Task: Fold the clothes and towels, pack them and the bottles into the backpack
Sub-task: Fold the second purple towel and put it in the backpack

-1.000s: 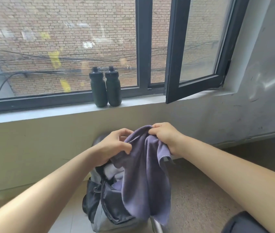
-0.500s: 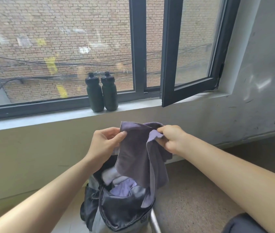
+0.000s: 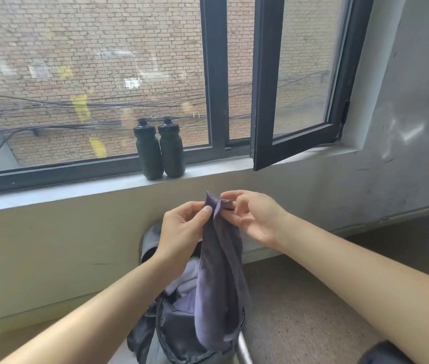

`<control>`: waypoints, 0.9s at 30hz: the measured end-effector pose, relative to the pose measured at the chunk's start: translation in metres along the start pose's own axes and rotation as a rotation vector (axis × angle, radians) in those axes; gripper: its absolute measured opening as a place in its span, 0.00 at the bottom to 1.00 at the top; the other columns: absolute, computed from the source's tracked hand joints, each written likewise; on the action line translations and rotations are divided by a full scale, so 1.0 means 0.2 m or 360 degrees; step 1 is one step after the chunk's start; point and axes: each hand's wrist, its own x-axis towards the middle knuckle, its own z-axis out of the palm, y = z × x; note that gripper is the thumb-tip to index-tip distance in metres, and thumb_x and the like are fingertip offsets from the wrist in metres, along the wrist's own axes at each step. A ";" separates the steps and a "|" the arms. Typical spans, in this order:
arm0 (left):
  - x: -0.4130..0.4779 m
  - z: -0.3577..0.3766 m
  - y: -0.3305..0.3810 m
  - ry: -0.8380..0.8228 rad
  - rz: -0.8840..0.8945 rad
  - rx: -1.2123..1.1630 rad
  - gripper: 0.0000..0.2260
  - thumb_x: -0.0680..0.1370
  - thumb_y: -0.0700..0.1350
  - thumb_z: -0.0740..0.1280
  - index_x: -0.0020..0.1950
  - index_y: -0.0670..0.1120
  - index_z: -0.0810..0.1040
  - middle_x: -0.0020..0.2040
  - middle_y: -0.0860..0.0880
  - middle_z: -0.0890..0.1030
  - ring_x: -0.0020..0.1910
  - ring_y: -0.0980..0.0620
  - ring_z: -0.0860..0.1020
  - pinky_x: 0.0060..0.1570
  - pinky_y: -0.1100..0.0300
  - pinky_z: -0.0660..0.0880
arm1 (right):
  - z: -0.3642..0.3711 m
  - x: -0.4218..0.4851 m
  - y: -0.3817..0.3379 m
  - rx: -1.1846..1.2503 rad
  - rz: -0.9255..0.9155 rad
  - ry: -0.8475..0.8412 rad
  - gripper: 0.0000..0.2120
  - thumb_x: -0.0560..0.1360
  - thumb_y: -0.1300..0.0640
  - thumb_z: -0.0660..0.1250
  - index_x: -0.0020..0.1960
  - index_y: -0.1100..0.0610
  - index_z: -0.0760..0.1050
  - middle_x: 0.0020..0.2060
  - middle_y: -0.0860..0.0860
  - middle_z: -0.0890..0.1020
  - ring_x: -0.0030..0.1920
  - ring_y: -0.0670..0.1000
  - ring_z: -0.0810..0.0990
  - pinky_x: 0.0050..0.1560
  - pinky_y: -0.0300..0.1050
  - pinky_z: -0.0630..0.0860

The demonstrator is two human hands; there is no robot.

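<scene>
The left hand (image 3: 182, 227) pinches the top edge of the purple towel (image 3: 221, 285) between thumb and curled fingers. The right hand (image 3: 255, 216) pinches its corner, the other fingers spread. It hangs over the open backpack (image 3: 182, 332). The bottles (image 3: 151, 153) stand mid-windowsill (image 3: 77, 187).

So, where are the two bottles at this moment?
In the head view, the two dark bottles stand side by side on the windowsill, slightly left of centre, left of the open window sash and above the purple towel.

single head cam, faces window sill (image 3: 208, 177), pitched down, close above backpack (image 3: 182, 334) below sill; no second view.
</scene>
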 end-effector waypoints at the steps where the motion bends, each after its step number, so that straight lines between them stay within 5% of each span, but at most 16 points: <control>1: 0.01 -0.01 0.00 0.0013 -0.0019 -0.0030 0.07 0.82 0.40 0.68 0.51 0.43 0.87 0.47 0.41 0.88 0.46 0.46 0.85 0.49 0.48 0.81 | 0.00 -0.01 0.01 -0.0188 -0.0086 -0.0109 0.17 0.75 0.79 0.57 0.54 0.67 0.78 0.57 0.67 0.80 0.58 0.62 0.83 0.55 0.48 0.83; 3: 0.01 -0.02 0.00 0.0023 -0.0023 -0.0044 0.07 0.82 0.40 0.68 0.51 0.42 0.86 0.48 0.39 0.88 0.48 0.44 0.85 0.52 0.47 0.81 | 0.01 -0.02 0.04 -0.0535 -0.0283 -0.0236 0.13 0.76 0.77 0.65 0.53 0.64 0.81 0.52 0.64 0.83 0.54 0.59 0.84 0.57 0.48 0.82; 7: 0.01 -0.02 -0.01 -0.0020 -0.0021 -0.0045 0.07 0.82 0.39 0.68 0.51 0.42 0.87 0.50 0.37 0.87 0.50 0.42 0.83 0.57 0.40 0.79 | 0.00 -0.01 0.07 -0.0876 -0.0615 -0.0138 0.07 0.72 0.65 0.78 0.41 0.55 0.84 0.39 0.56 0.85 0.41 0.50 0.84 0.45 0.41 0.80; 15: 0.01 -0.06 -0.01 -0.0181 0.0118 0.0120 0.07 0.84 0.40 0.66 0.49 0.43 0.83 0.42 0.47 0.86 0.42 0.52 0.81 0.42 0.58 0.76 | -0.02 0.01 0.04 -0.1209 -0.0753 -0.0070 0.06 0.74 0.55 0.77 0.42 0.56 0.83 0.33 0.52 0.81 0.36 0.48 0.79 0.39 0.44 0.79; 19: 0.00 -0.05 -0.01 -0.0283 0.0227 0.0192 0.07 0.84 0.37 0.65 0.48 0.42 0.81 0.40 0.51 0.83 0.40 0.55 0.77 0.42 0.62 0.74 | -0.03 0.02 0.04 -0.1364 -0.0801 -0.0033 0.07 0.73 0.53 0.78 0.42 0.56 0.84 0.30 0.47 0.79 0.32 0.43 0.75 0.36 0.38 0.72; 27: -0.01 -0.04 0.01 -0.0176 0.0351 0.0139 0.06 0.83 0.34 0.65 0.48 0.35 0.80 0.41 0.46 0.82 0.42 0.53 0.78 0.44 0.63 0.76 | -0.04 0.01 0.02 -0.1464 -0.0796 -0.0042 0.07 0.75 0.52 0.76 0.42 0.54 0.81 0.36 0.49 0.81 0.37 0.45 0.77 0.38 0.36 0.75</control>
